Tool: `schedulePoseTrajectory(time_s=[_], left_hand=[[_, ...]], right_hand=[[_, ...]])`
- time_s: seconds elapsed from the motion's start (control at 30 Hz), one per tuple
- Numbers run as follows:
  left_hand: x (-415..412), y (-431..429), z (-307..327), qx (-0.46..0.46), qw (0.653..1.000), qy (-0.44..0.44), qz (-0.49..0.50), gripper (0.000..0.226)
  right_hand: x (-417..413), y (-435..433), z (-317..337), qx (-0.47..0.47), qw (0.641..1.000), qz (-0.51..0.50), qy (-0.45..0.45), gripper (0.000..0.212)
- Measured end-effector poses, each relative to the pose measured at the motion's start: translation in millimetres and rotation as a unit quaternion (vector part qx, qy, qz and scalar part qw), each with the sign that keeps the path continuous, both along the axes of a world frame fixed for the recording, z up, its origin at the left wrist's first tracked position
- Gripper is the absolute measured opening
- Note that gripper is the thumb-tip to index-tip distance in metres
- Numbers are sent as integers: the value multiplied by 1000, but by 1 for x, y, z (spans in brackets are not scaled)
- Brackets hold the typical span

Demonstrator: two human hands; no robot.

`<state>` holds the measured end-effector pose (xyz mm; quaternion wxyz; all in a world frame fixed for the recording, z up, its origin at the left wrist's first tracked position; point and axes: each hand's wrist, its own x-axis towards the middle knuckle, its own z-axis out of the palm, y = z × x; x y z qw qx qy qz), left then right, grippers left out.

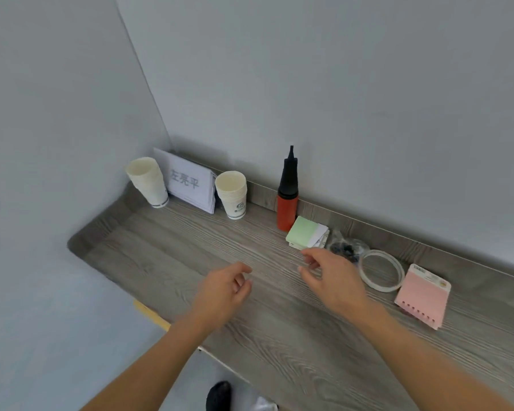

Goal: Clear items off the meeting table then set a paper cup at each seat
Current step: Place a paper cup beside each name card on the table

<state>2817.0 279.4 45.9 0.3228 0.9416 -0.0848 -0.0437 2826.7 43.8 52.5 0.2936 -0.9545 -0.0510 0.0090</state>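
Observation:
Two stacks of white paper cups stand at the back left of a grey wood-grain shelf [166,262]: one stack [148,182] in the corner, the other [232,194] to its right. White name cards [190,182] lean between them. My left hand [224,287] hovers over the shelf's middle, fingers loosely curled and empty. My right hand [330,272] hovers to its right, fingers apart and empty, just in front of a green and white card pack [306,232].
A red and black hand pump [287,197] stands against the wall. Right of the cards lie a clear bag of dark bits [346,247], a white ring [382,271] and a pink pack [423,295]. The shelf's front edge drops to the floor at the left.

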Motion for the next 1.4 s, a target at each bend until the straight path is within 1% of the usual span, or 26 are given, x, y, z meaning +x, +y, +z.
schedulePoseTrajectory(time_s=[0.1, 0.2, 0.27, 0.33, 0.4, 0.47, 0.57, 0.63, 0.73, 0.83, 0.97, 1.13, 1.2, 1.33, 1.4], left_hand=[[21, 39, -10, -15, 1000, -5, 9, 21], [45, 78, -21, -1, 999, -34, 5, 24], [63, 102, -29, 18, 998, -55, -14, 29], [80, 122, -39, 47, 996, -74, -36, 41], [90, 137, -53, 84, 992, -70, -56, 50], [92, 147, -65, 117, 988, -59, -86, 52], [92, 151, -73, 163, 977, -69, -116, 54], [93, 149, -73, 175, 974, -64, -125, 55], [95, 149, -76, 184, 972, -58, -135, 57], [95, 150, -79, 193, 969, -65, -137, 58], [98, 150, -77, 198, 968, -60, -144, 59], [98, 155, -73, 176, 972, -49, -146, 56], [98, 158, -71, 152, 977, -44, -143, 56], [84, 158, -58, 88, 987, 2, -133, 57], [67, 153, -45, 48, 987, 40, -147, 42]], right_hand=[[22, 41, -8, -10, 1000, -13, 7, 38], [49, 84, -8, -14, 999, -37, 14, 50], [73, 111, -4, -8, 999, -51, 7, 62], [101, 135, 1, 15, 997, -74, -19, 75], [126, 154, 6, 48, 993, -102, -38, 85], [145, 170, 7, 76, 988, -124, -50, 91], [165, 188, 3, 93, 984, -141, -49, 104], [174, 195, -4, 113, 979, -163, -50, 106], [181, 201, -11, 139, 968, -196, -66, 99], [180, 204, -11, 151, 964, -207, -71, 95], [161, 199, 2, 186, 953, -230, -64, 96], [99, 188, 17, 239, 932, -262, -71, 98], [67, 180, 19, 252, 925, -275, -68, 98], [-6, 158, 23, 264, 910, -314, -57, 96], [-46, 148, 25, 261, 901, -341, -62, 95]])
